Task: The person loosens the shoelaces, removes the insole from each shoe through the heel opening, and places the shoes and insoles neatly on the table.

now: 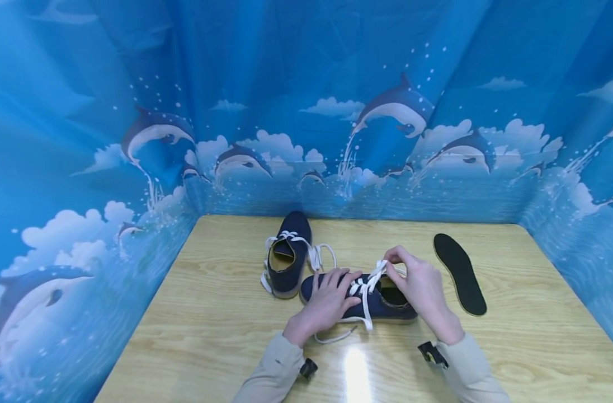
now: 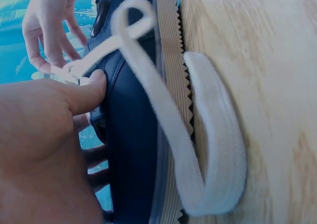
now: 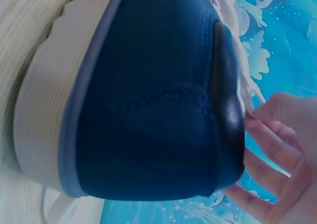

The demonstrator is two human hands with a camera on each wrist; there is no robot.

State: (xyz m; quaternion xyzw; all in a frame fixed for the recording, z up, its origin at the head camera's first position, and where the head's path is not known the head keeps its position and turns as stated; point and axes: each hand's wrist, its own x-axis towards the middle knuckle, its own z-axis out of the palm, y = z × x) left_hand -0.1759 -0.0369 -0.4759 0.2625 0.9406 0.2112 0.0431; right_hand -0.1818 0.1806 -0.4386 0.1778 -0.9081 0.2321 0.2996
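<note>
Touching the shoe (image 1: pixel 394 311) is a spread left hand (image 1: pixel 325 302); right hand (image 1: pixel 420 282) pinches lace (image 1: pixel 376 275).

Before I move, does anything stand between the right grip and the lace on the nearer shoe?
Nothing visible: the right grip pinches the white lace above the nearer shoe. The left grip rests toward that shoe's toe end, and the black insole lies off to the right.
</note>
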